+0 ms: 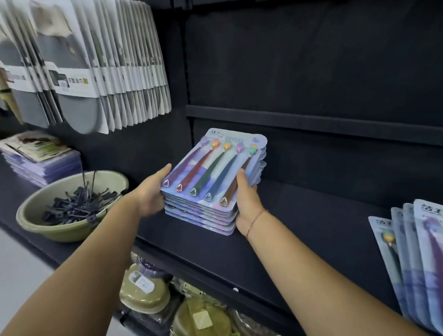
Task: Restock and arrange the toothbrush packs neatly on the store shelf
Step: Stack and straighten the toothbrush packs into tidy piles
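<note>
A stack of several toothbrush packs (210,175), pale blue cards each with coloured brushes, lies flat between my hands over the black shelf (314,222). My left hand (150,192) grips the stack's left side, thumb on the top pack. My right hand (247,202) grips its right side, thumb on top, a red thread round the wrist. Whether the stack rests on the shelf or is lifted just above it I cannot tell. More toothbrush packs (419,257) stand upright in a row at the shelf's right end.
A green bowl (68,227) of black metal hooks sits on the shelf to the left. Behind it lies a pile of flat purple packs (43,165). Grey-and-white packs (93,60) hang above left. Round green items (196,316) fill the lower shelf.
</note>
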The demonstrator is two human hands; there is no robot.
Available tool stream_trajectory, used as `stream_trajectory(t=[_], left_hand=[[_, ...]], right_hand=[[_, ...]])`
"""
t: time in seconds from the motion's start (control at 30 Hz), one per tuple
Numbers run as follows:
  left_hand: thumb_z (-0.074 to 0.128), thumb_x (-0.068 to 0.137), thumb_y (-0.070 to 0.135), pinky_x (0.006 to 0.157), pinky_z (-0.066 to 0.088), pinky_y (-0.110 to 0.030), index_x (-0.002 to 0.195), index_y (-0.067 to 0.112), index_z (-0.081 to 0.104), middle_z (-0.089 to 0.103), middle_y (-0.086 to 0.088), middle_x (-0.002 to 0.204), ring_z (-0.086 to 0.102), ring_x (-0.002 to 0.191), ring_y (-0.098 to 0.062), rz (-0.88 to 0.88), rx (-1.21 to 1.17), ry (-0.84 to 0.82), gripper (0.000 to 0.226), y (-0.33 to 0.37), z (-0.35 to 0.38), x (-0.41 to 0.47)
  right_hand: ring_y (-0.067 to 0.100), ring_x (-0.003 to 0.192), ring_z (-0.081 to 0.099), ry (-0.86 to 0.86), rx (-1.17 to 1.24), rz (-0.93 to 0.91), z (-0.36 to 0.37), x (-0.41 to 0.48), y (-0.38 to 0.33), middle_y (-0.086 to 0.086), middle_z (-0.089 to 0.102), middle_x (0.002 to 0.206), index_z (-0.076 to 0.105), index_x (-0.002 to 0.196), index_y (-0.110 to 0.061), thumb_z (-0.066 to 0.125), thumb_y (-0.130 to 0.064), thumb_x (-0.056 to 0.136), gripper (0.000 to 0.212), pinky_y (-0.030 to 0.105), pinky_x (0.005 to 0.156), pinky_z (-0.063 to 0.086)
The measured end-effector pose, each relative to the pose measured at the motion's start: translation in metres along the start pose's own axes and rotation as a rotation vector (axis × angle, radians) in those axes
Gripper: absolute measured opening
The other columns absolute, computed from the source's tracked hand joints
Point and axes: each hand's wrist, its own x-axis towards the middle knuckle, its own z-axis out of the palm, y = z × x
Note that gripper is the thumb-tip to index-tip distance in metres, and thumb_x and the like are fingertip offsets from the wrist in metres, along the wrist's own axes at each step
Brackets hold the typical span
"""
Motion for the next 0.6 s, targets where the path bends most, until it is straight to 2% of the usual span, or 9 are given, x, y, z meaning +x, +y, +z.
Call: stream_trajectory(t=[0.13, 0.3, 0.37, 0.43, 0.5, 0.53, 0.57, 0.6], left_hand=[[0.032, 0.103, 0.050, 0.083, 0.049, -0.035, 0.132, 0.015, 0.059, 0.067, -0.006, 0.124, 0.067, 0.101, -0.021, 0.006, 0.006, 0.018, 0.052, 0.003, -0.012, 0.004], [0.036, 0.101, 0.053, 0.085, 0.049, -0.036, 0.124, 0.016, 0.064, 0.069, -0.008, 0.122, 0.068, 0.103, -0.022, -0.009, 0.015, 0.034, 0.052, 0.003, -0.012, 0.004], [0.035, 0.101, 0.055, 0.083, 0.050, -0.036, 0.117, 0.013, 0.066, 0.070, -0.009, 0.117, 0.068, 0.099, -0.022, 0.005, 0.021, 0.099, 0.055, 0.004, -0.011, 0.005], [0.036, 0.101, 0.054, 0.087, 0.050, -0.040, 0.112, 0.006, 0.065, 0.068, -0.015, 0.118, 0.066, 0.097, -0.027, 0.055, 0.088, 0.336, 0.058, 0.008, -0.014, 0.003], [0.036, 0.102, 0.044, 0.101, 0.043, -0.042, 0.121, -0.001, 0.059, 0.060, -0.022, 0.129, 0.059, 0.113, -0.035, 0.176, 0.333, 0.774, 0.054, 0.014, -0.013, -0.008], [0.037, 0.102, 0.036, 0.105, 0.040, -0.037, 0.127, -0.001, 0.056, 0.057, -0.020, 0.133, 0.054, 0.120, -0.034, 0.347, 0.410, 0.949, 0.049, 0.015, -0.002, -0.017], [0.038, 0.101, 0.028, 0.104, 0.037, -0.027, 0.131, 0.001, 0.055, 0.057, -0.015, 0.133, 0.052, 0.123, -0.027, 0.565, 0.411, 1.019, 0.043, 0.016, 0.023, -0.035], [0.040, 0.100, 0.022, 0.100, 0.037, -0.017, 0.130, 0.004, 0.056, 0.059, -0.008, 0.129, 0.053, 0.120, -0.016, 0.746, 0.359, 0.973, 0.039, 0.014, 0.055, -0.054]], right_hand=[[0.025, 0.125, 0.053, 0.018, 0.007, -0.018, 0.013, 0.007, 0.005, 0.002, 0.049, 0.143, 0.023, 0.152, -0.027, 0.056, -0.082, 0.039, 0.130, 0.046, 0.108, 0.041], [0.023, 0.119, 0.057, 0.025, 0.006, -0.009, 0.014, 0.004, 0.004, 0.000, 0.054, 0.138, 0.031, 0.148, -0.029, 0.059, -0.080, 0.042, 0.121, 0.043, 0.104, 0.046], [0.021, 0.125, 0.052, 0.015, -0.066, 0.016, 0.012, -0.016, -0.008, 0.000, 0.049, 0.144, 0.027, 0.150, -0.028, 0.062, -0.079, 0.058, 0.111, 0.039, 0.108, 0.041], [0.016, 0.134, 0.040, 0.007, -0.148, -0.025, 0.005, -0.042, -0.026, 0.000, 0.034, 0.154, 0.018, 0.153, -0.024, 0.056, -0.064, 0.086, 0.087, 0.028, 0.107, 0.031], [0.009, 0.136, 0.031, -0.037, -0.261, -0.091, -0.015, -0.072, -0.044, -0.003, 0.023, 0.159, 0.012, 0.155, -0.021, 0.045, -0.055, 0.097, 0.075, 0.022, 0.098, 0.023], [0.006, 0.138, 0.027, -0.053, -0.333, -0.143, -0.032, -0.090, -0.055, -0.006, 0.020, 0.160, 0.011, 0.156, -0.022, 0.043, -0.054, 0.098, 0.074, 0.020, 0.097, 0.021], [0.004, 0.140, 0.026, -0.060, -0.405, -0.217, -0.052, -0.112, -0.067, -0.009, 0.021, 0.159, 0.013, 0.156, -0.023, 0.043, -0.052, 0.098, 0.071, 0.016, 0.097, 0.020], [-0.001, 0.136, 0.031, -0.053, -0.449, -0.299, -0.075, -0.131, -0.078, -0.013, 0.029, 0.155, 0.022, 0.154, -0.024, 0.047, -0.048, 0.098, 0.066, 0.010, 0.096, 0.023]])
